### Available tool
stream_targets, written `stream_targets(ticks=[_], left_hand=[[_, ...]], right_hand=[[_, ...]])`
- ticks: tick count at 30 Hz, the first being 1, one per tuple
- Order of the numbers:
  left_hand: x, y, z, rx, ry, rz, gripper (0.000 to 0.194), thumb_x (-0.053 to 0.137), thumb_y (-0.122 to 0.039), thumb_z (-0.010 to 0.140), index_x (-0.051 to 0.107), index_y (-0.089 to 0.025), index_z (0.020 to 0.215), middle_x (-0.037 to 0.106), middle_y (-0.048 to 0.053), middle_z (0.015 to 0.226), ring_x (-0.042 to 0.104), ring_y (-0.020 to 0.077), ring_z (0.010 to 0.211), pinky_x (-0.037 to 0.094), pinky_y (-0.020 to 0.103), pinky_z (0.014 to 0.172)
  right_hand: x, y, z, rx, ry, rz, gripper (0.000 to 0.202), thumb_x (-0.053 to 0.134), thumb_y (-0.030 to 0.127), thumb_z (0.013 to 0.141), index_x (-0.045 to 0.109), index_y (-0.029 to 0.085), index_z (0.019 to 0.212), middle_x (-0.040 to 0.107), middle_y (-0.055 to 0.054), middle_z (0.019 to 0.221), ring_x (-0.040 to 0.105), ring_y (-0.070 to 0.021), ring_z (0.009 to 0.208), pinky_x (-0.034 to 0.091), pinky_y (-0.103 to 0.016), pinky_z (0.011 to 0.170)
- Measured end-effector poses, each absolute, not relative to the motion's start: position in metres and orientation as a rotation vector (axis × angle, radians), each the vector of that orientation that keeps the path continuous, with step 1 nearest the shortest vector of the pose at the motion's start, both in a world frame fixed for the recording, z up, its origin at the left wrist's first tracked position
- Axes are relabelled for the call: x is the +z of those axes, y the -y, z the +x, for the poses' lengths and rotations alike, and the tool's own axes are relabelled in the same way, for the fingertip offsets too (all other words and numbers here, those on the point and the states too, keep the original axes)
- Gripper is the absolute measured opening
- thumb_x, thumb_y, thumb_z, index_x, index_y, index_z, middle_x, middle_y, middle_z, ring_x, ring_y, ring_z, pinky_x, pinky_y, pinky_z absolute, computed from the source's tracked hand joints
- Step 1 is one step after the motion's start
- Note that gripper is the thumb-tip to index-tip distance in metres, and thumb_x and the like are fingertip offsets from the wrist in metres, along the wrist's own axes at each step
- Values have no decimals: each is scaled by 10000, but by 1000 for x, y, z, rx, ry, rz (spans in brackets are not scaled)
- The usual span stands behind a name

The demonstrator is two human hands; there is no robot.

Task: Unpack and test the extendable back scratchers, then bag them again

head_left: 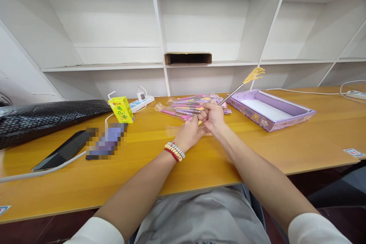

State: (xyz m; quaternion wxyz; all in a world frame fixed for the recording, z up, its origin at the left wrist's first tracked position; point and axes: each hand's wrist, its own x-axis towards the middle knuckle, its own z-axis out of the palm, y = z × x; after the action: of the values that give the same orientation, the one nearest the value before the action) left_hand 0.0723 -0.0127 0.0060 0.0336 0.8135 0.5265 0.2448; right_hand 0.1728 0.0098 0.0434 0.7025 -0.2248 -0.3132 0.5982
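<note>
Both hands grip a telescopic back scratcher (233, 93) with a yellow hand-shaped head and a metal rod, which slants up to the right. My left hand (188, 134), with beaded bracelets on its wrist, is closed around the lower end by the yellow handle. Just above it, my right hand (214, 117) is wrapped around the rod. Behind my hands lies a pile of back scratchers in clear plastic bags (183, 107), in pink, purple and yellow. A clear plastic wrapper (171, 130) lies flat on the table, partly hidden by my left hand.
On the wooden table (257, 160), a shallow purple box (286, 124) stands at the right. To the left are a yellow drink carton (122, 109), a power strip (143, 103), a blurred phone-like item (107, 143), a dark flat case (64, 150) and a black bag (51, 118). White shelves rise behind.
</note>
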Motion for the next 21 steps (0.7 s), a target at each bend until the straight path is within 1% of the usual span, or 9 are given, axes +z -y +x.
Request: stream_targets(ticks=[5, 11, 13, 17, 21], left_hand=[[5, 9, 73, 839, -1551, 2460, 478, 476, -590, 778, 552, -155, 961, 645, 117, 841, 611, 263, 789, 389, 289, 572], [3, 7, 76, 862, -1445, 2437, 395, 489, -563, 782, 573, -177, 792, 628, 62, 765, 582, 202, 694, 359, 260, 545], [4, 9, 76, 854, -1434, 2429, 375, 506, -544, 782, 569, -176, 803, 624, 58, 777, 576, 197, 691, 355, 260, 549], [7, 15, 74, 965, -1299, 2474, 325, 538, -474, 796, 541, -175, 924, 619, 59, 856, 570, 200, 763, 377, 270, 613], [12, 17, 73, 1030, -1149, 2515, 252, 601, -370, 778, 527, -166, 905, 618, 66, 918, 557, 201, 833, 392, 277, 683]], right_hand=[[48, -10, 177, 1335, 693, -480, 571, 647, 100, 544, 86, 197, 593, 158, 138, 331, 115, -15, 270, 95, -185, 296], [48, -14, 187, 1355, 721, -470, 539, 643, 110, 555, 112, 195, 584, 184, 136, 342, 116, -17, 277, 104, -185, 289], [46, -17, 189, 1381, 724, -474, 522, 639, 123, 563, 122, 198, 577, 179, 134, 340, 113, -17, 281, 107, -189, 287], [40, -21, 193, 1404, 694, -464, 480, 620, 162, 585, 142, 201, 562, 163, 129, 338, 109, -22, 291, 114, -197, 289], [36, -22, 194, 1424, 682, -409, 452, 600, 164, 593, 150, 199, 555, 160, 123, 343, 122, -29, 294, 127, -199, 297]])
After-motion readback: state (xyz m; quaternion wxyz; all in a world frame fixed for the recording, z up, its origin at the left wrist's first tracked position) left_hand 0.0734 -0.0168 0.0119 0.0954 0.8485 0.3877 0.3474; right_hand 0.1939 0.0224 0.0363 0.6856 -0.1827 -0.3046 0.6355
